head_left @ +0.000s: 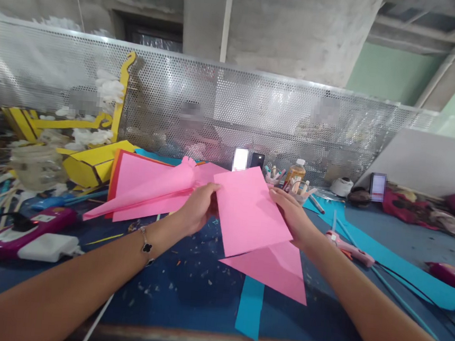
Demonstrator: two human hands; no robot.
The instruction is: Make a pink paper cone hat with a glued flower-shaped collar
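Observation:
Both my hands hold a folded pink paper sheet (pixel 249 215) above the blue table. My left hand (pixel 198 208) pinches its left edge, fingers closed on it. My right hand (pixel 293 213) grips the right edge from behind, fingers closed. The lower part of the sheet hangs as a pointed flap toward me. A second pink folded paper (pixel 150 187) lies to the left, on a stack of coloured sheets, touching my left hand's side.
A pink glue gun (pixel 348 248) lies to the right beside long blue paper strips (pixel 394 262). A cup of pens and a bottle (pixel 295 174) stand behind. Yellow cardboard shapes (pixel 88 163) are at left, a magenta power strip (pixel 27 230) near the left edge. Perforated metal screen (pixel 232 112) behind.

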